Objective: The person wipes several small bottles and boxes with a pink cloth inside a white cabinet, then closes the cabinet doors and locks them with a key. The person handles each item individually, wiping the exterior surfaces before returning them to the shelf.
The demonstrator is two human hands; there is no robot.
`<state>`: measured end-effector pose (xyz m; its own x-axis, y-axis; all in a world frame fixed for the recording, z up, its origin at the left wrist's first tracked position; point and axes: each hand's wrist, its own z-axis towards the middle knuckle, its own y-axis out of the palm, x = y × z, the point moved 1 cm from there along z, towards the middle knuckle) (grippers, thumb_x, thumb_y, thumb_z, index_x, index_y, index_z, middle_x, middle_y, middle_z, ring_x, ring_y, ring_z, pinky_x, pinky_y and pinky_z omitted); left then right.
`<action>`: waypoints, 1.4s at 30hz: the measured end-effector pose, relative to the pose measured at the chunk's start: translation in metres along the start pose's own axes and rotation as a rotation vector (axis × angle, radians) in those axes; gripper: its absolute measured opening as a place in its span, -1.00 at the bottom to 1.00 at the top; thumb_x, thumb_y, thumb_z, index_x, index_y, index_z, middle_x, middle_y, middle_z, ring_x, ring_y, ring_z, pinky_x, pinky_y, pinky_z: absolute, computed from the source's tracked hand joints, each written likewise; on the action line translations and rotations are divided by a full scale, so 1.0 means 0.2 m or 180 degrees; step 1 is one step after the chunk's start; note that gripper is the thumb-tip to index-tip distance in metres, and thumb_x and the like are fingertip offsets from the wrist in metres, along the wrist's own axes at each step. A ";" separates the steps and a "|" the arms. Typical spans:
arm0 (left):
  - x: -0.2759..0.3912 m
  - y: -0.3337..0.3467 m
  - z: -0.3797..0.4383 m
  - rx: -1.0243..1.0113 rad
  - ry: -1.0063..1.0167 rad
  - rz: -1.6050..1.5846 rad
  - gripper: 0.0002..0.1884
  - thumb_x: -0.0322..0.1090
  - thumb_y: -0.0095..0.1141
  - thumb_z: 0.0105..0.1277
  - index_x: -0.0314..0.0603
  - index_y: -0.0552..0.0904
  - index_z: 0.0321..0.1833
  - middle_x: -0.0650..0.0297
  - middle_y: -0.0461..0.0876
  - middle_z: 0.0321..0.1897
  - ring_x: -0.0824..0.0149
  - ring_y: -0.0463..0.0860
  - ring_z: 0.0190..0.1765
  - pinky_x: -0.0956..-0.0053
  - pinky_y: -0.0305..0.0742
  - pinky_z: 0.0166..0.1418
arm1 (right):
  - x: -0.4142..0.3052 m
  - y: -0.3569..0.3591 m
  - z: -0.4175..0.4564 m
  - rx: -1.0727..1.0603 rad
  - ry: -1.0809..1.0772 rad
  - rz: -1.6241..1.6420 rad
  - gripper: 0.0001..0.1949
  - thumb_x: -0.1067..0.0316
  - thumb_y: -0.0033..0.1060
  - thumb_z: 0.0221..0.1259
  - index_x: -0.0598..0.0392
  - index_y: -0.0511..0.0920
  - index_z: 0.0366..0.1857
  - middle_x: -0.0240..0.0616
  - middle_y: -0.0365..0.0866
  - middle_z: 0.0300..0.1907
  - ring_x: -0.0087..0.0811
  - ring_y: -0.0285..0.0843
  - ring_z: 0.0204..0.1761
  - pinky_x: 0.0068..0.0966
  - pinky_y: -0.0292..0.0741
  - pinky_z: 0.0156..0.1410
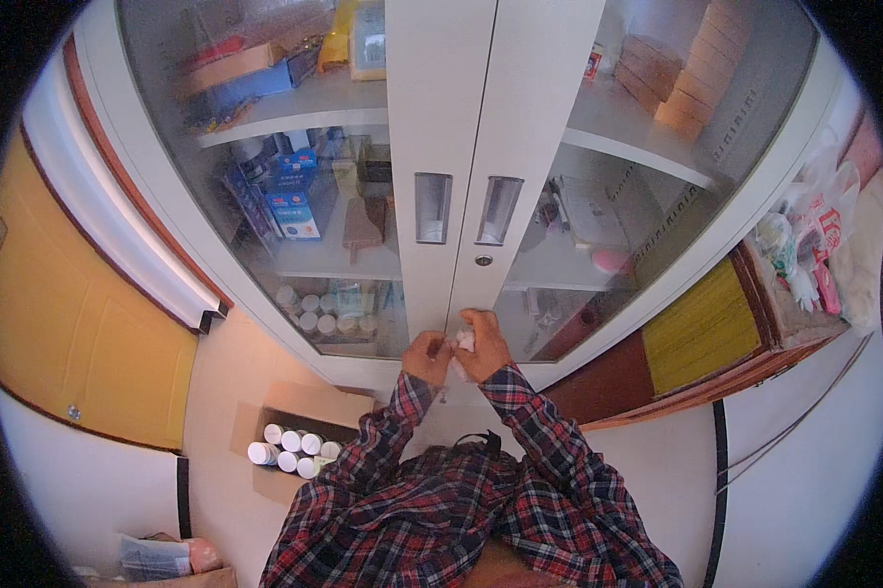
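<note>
My right hand (485, 345) curls around a small crumpled whitish-pink wad (465, 339), which may be tissue or cloth. Close beside it, my left hand (426, 357) has its fingertips drawn together at the wad's left edge; whether they grip it is not clear. Both hands are in front of the lower part of a white cabinet with two glass doors (441, 95), both closed. Above the hands are a round door lock (483, 260) and two recessed handles, the left handle (433, 209) and the right handle (499, 211).
An open cardboard box (276, 485) of white-capped bottles (292, 440) stands on the floor at left. Behind the glass, shelves hold blue-and-white boxes (294, 217) and more bottles. A wooden cabinet (699, 323) with plastic bags (809, 235) on top adjoins at right; a yellow door (96, 309) is at left.
</note>
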<state>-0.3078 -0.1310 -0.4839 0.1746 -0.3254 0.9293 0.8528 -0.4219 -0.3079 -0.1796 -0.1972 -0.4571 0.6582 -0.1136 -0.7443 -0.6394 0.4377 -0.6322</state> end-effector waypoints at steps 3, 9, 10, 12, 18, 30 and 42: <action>-0.11 0.01 0.08 0.0147 0.0269 0.0117 -0.75 -0.26 0.16 0.28 -0.28 0.56 -0.11 0.12 0.65 -0.34 0.30 0.65 -0.27 0.43 0.53 -0.17 | -0.01 -0.01 -0.01 0.0042 -0.0132 0.0009 -0.43 0.42 0.26 0.00 0.09 0.30 0.18 -0.02 0.30 0.12 0.02 0.36 0.18 -0.25 0.39 0.23; -0.10 0.06 0.12 0.0356 0.0386 0.0183 -0.72 -0.19 0.20 0.27 -0.28 0.57 -0.17 0.17 0.63 -0.40 0.34 0.62 -0.34 0.44 0.52 -0.21 | 0.03 -0.02 -0.03 -0.0090 -0.0305 0.0072 -0.45 0.40 0.27 0.00 0.08 0.34 0.15 -0.02 0.30 0.15 0.04 0.36 0.19 -0.25 0.38 0.27; -0.10 0.07 0.12 0.0236 0.0299 0.0166 -0.72 -0.18 0.21 0.27 -0.28 0.58 -0.17 0.18 0.63 -0.40 0.34 0.62 -0.34 0.44 0.52 -0.21 | 0.06 -0.01 -0.05 -0.0161 -0.0384 0.0014 -0.46 0.38 0.27 0.00 0.08 0.36 0.15 -0.01 0.31 0.16 0.04 0.36 0.20 -0.25 0.37 0.28; -0.10 0.09 0.12 -0.0009 0.0113 0.0137 -0.71 -0.16 0.21 0.26 -0.27 0.58 -0.18 0.18 0.62 -0.41 0.35 0.61 -0.35 0.44 0.52 -0.22 | 0.16 0.03 -0.09 -0.0242 -0.0418 -0.0073 -0.48 0.33 0.27 0.02 0.09 0.39 0.14 0.02 0.35 0.18 0.03 0.35 0.21 -0.25 0.36 0.29; -0.28 0.15 0.10 -0.0290 0.0365 0.0526 -0.75 -0.20 0.19 0.29 -0.26 0.58 -0.16 0.20 0.61 -0.43 0.39 0.60 -0.36 0.48 0.52 -0.23 | 0.48 0.15 -0.34 -0.0268 0.0152 -0.0131 -0.51 0.20 0.27 0.06 0.12 0.46 0.11 0.04 0.52 0.06 0.02 0.50 0.08 -0.23 0.42 0.23; -0.34 0.15 0.08 -0.0199 0.0430 -0.0152 -0.67 -0.46 0.22 0.13 -0.23 0.53 -0.02 0.12 0.60 -0.19 0.24 0.63 -0.20 0.43 0.56 -0.10 | 1.14 0.10 -1.18 0.0194 0.2469 0.0772 -0.67 0.19 0.25 0.16 0.03 0.55 -0.01 -0.23 0.64 -0.12 -0.33 0.60 -0.23 -0.50 0.54 -0.06; -0.43 0.27 -0.24 -0.0293 0.0169 -0.0350 -0.47 -0.39 0.25 0.13 -0.22 0.42 0.19 0.04 0.48 0.05 0.12 0.60 -0.15 0.32 0.56 -0.14 | 1.30 0.00 -1.52 -0.0599 0.3404 0.0396 -0.65 0.10 0.20 0.17 0.00 0.57 -0.01 -0.23 0.64 -0.09 -0.30 0.60 -0.18 -0.45 0.54 -0.03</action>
<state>-0.3002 -0.1661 -0.5910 0.0541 -0.3162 0.9471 0.8161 -0.5325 -0.2244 -0.1297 -0.4987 -0.7161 -0.0427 -0.8341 -0.5499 -0.7880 0.3665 -0.4947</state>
